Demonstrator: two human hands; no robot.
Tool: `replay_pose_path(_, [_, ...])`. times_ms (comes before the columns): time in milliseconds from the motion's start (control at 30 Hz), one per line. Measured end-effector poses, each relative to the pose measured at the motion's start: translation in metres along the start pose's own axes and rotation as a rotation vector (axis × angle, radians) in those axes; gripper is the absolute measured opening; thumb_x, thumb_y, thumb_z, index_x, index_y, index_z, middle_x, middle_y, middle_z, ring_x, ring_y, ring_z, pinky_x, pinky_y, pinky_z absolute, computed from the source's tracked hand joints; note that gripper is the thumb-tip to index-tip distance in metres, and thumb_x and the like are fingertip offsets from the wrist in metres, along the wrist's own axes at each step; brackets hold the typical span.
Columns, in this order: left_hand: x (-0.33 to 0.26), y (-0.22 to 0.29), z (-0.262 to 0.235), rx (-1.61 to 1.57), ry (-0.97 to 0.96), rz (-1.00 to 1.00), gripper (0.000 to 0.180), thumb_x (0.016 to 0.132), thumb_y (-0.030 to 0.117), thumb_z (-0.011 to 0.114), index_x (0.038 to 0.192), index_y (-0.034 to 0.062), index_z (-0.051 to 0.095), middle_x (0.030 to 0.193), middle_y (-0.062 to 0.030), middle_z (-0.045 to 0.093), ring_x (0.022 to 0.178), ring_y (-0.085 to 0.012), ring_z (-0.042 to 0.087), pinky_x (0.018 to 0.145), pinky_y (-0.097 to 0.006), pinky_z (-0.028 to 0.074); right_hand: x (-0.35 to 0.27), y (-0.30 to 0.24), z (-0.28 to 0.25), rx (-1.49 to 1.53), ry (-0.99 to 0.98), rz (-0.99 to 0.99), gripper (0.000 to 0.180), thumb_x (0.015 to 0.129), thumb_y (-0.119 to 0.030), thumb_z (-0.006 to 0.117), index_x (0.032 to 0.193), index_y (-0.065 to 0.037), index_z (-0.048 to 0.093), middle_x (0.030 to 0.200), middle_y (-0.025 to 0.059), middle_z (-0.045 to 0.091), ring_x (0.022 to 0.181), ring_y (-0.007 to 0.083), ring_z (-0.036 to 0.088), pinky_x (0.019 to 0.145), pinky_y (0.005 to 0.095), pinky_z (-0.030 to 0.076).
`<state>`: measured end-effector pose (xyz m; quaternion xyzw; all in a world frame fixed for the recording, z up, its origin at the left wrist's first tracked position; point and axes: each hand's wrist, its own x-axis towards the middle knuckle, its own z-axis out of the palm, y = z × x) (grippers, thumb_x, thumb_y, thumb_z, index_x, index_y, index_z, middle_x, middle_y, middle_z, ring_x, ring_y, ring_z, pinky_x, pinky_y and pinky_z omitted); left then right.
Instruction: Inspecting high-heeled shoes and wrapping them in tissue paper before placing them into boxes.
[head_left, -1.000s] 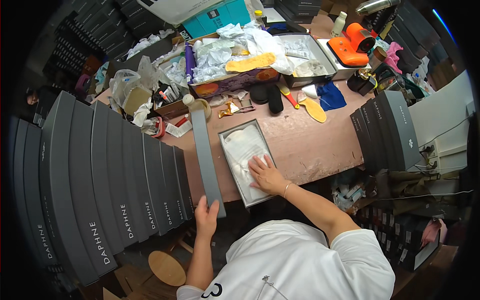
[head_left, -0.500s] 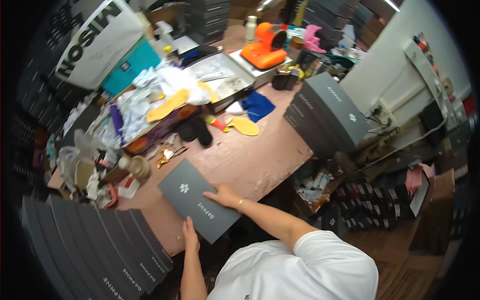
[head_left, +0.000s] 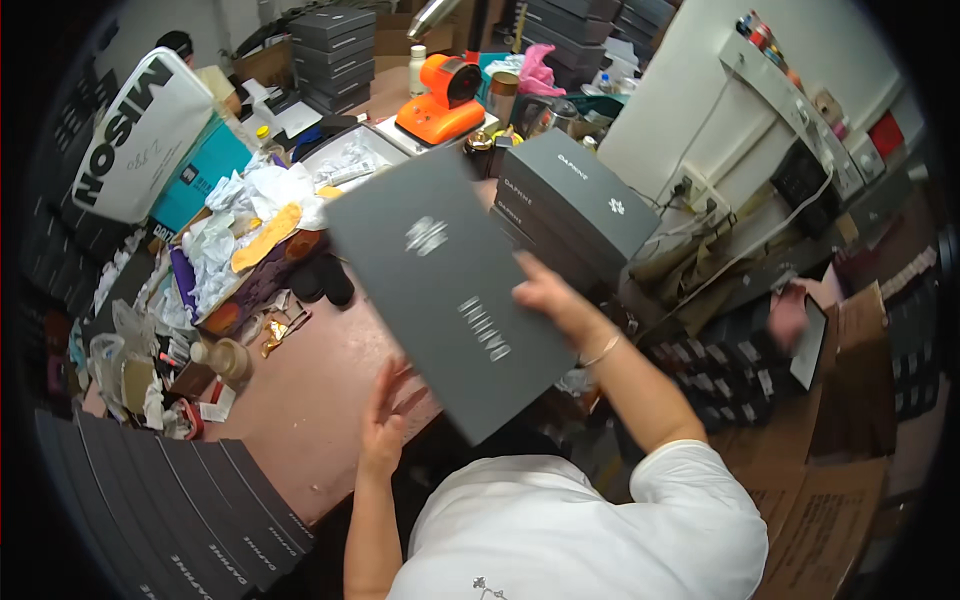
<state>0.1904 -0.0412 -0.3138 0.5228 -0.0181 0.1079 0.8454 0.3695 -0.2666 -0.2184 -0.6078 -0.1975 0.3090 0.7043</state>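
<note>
A dark grey shoebox (head_left: pixel 440 300) with a pale flower mark and lettering on its top is held tilted above the table. My right hand (head_left: pixel 560 305) grips it by its right edge; the fingers underneath are hidden. Just off the lower left edge, my left hand (head_left: pixel 385 420) has its fingers stretched out and holds nothing. Behind the lifted box, two or more matching grey shoeboxes (head_left: pixel 580 190) are stacked at the table's right side.
The pink tabletop (head_left: pixel 290 420) carries an orange device (head_left: pixel 440 100), crumpled white paper (head_left: pixel 230 220) and black insoles (head_left: pixel 322 282). A row of grey boxes (head_left: pixel 190 500) stands near left. Another person (head_left: pixel 210 75) is at the far left. Cardboard (head_left: pixel 820 520) lies at the right.
The shoebox has risen from the table and moved right, toward the stack, in my right hand. My left hand has come off its edge. The view has shifted.
</note>
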Motion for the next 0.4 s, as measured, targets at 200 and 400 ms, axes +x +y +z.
replay_pose_path(200, [0.045, -0.048, 0.063, -0.102, -0.161, -0.19, 0.058, 0.088, 0.027, 0.066, 0.136, 0.0033, 0.043, 0.126, -0.0105, 0.053, 0.112, -0.0202, 0.056, 0.097, -0.034, 0.044, -0.017, -0.144, -0.251, -0.132, 0.299, 0.199, 0.05, 0.094, -0.038, 0.053, 0.125, 0.002, 0.051, 0.106, 0.0106, 0.064, 0.085, 0.0163, 0.066, 0.072, 0.0259, 0.055])
replay_pose_path(400, [0.009, -0.074, 0.074, -0.025, 0.001, -0.338, 0.055, 0.088, 0.028, 0.067, 0.134, 0.0045, 0.046, 0.126, -0.0086, 0.053, 0.111, -0.0189, 0.056, 0.096, -0.031, 0.043, 0.052, -0.117, -0.332, -0.608, 0.141, 0.295, 0.061, 0.094, -0.043, 0.052, 0.143, -0.011, 0.036, 0.137, 0.0105, 0.047, 0.124, 0.0159, 0.046, 0.102, 0.0269, 0.038])
